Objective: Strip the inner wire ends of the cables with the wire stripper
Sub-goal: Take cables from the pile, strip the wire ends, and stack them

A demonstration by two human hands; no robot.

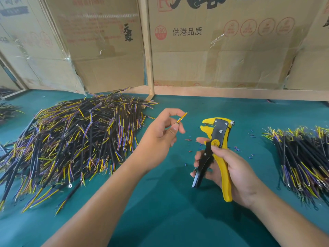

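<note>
Right hand (229, 173) grips wire stripper (216, 139); left hand (160, 136) pinches wire ends (182, 118)

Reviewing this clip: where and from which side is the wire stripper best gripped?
By its two long handles, from the right, as the right hand does: the wire stripper stands head-up, handles splayed toward the person, leaving its mouth facing the cable.
</note>
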